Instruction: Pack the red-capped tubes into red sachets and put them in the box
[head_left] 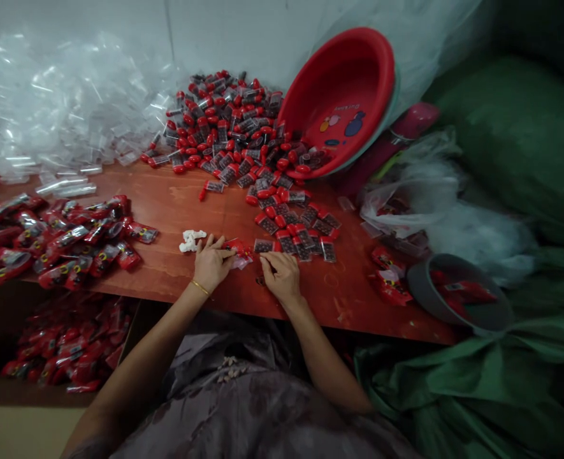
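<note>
My left hand (211,264), a thin gold-coloured bracelet at its wrist, lies with fingers stretched over the table. Its thumb side touches a red printed wrapper (238,247) with a clear part. Just left of the fingertips is a crumpled white lump (192,240). My right hand (282,275) rests palm down, fingers bent, thumb a little apart. Its fingertips reach the near edge of a small clear tube (263,246) filled with dark beads. A small dark thing (260,280) by the thumb is too blurred to name. Several red-capped bead tubes (303,239) lie beyond this hand.
A heap of red-capped tubes (229,121) spills from a tilted red basin (343,83). Clear empty tubes (62,102) pile up left, behind filled red packets (71,239). More packets (71,347) fill a box below. A grey bowl (418,287) stands near the right edge.
</note>
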Demonstrator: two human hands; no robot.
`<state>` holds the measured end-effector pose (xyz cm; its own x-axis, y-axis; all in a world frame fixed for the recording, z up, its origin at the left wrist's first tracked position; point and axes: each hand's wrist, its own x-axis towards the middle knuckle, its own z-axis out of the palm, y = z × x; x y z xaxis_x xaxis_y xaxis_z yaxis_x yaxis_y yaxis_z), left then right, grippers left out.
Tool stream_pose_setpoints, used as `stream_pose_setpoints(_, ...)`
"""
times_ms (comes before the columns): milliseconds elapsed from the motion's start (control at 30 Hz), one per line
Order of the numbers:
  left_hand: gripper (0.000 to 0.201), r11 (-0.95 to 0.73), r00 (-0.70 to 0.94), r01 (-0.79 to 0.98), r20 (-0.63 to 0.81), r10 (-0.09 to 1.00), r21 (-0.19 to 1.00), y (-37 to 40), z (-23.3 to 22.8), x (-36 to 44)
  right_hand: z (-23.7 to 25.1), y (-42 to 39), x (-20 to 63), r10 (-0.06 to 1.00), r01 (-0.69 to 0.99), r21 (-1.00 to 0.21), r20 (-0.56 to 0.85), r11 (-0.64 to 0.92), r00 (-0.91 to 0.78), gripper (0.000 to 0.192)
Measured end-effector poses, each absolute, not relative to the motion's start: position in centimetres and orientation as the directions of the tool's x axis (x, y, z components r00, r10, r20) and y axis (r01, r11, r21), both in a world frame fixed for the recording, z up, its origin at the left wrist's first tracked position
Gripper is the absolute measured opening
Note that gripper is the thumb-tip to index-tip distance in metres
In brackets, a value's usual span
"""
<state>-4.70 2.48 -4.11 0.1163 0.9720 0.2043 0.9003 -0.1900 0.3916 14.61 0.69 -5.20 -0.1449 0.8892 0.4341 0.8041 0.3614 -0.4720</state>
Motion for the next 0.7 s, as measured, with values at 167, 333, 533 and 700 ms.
stream_pose_setpoints(167, 0.018, -0.200, -0.004, 0.845, 0.380, 0.925, 0.496, 1.5, -2.5, -3.7, -3.9, -0.4, 13.0, 0.887, 0.637, -0.680, 0.462, 0.363, -0.012, 0.028)
stream_pose_setpoints(333, 0.021, -0.302, 0.001, 0.737, 0.445, 0.896, 0.605, -0.1, -0.5, -2.5, -2.3, -0.2, 10.3, 0.962, 0.366, -0.901, 0.268, 0.231, 0.053, 0.033)
stream_pose_setpoints(533, 0.047, 0.028, -0.164, -0.013, -0.030, 0.986, 1.000, -1.1, 0.0, -2.3, -2.5, -0.2, 9.8, 0.961, 0.261, -0.937, 0.262, 0.233, 0.083, 0.029)
stream_pose_setpoints(700, 0.035, 0.215, -0.141, -0.307, -0.268, 0.953, 0.927, -2.2, -0.1, -1.9, -3.2, -1.2, 10.0, 0.938, 0.445, -0.839, 0.347, 0.313, -0.006, 0.028)
